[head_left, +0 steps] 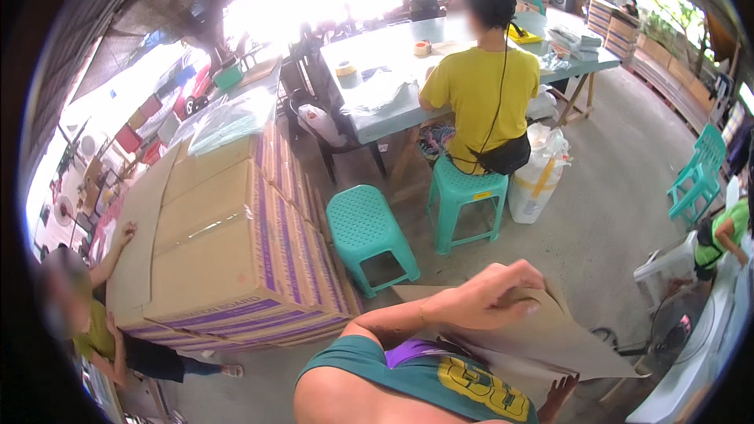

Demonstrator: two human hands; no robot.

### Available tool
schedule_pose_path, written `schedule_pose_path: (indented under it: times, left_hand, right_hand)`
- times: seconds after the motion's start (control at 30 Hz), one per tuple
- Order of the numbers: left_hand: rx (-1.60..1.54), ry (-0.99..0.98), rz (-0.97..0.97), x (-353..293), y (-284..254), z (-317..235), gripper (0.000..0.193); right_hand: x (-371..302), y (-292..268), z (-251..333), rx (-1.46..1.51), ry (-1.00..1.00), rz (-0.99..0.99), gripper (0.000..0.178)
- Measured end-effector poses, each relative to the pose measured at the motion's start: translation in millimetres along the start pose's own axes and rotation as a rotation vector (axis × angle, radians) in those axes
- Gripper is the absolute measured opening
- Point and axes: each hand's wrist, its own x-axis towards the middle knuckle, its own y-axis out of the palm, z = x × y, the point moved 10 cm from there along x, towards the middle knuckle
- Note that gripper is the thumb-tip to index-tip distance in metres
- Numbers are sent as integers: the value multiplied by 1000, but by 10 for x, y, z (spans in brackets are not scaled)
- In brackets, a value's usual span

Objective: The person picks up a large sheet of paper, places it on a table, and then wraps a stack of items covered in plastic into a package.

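Note:
A large sheet of brown paper or thin card [542,334] is held up in front of my body, bent and slanting down to the right. My left hand [503,294] is closed on its upper edge, with the fingers curled over. At the lower edge of the sheet my right hand [561,396] shows in shadow, its fingers bent against the sheet and gripping it; the rest of that hand is partly hidden. My teal top with yellow figures [483,385] lies just below the sheet.
Stacked cardboard boxes [212,243] stand at left, a person [94,330] beside them. Two green stools [369,228] are ahead; someone in a yellow shirt [487,94] sits at a long table [377,122]. A fan [679,334], white chair [667,267] and person in green [730,232] are at right.

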Motion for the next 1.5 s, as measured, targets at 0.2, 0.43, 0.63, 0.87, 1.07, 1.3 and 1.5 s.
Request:
schedule_pose_path:
  times: [0.2,0.43,0.63,0.87,1.07,1.3,1.5]
  left_hand:
    - [152,11,-228,728,-167,288,27]
    - [280,233,-417,1203,-259,44,52]
    - [206,596,-217,1425,-383,-400,44]
    - [173,613,-9,1790,-469,-287,23]
    - [217,612,43,2593,-806,237,22]
    - [298,640,-133,3663,-1206,1049,37]
    - [277,589,-551,4584,-1231,2014,65]
  right_hand:
    - [1209,1005,937,-27,-10,166,75]
    - [2325,2922,1598,-47,-47,487,85]
    - [2267,4947,1509,-156,109,884,84]
    - [2388,6184,653,-364,454,1111,57]
    - [2865,6742,736,-120,621,1400,40]
    - [4049,6545,1865,312,358,1192,35]
    - [5057,6208,2786,519,117,1099,31]
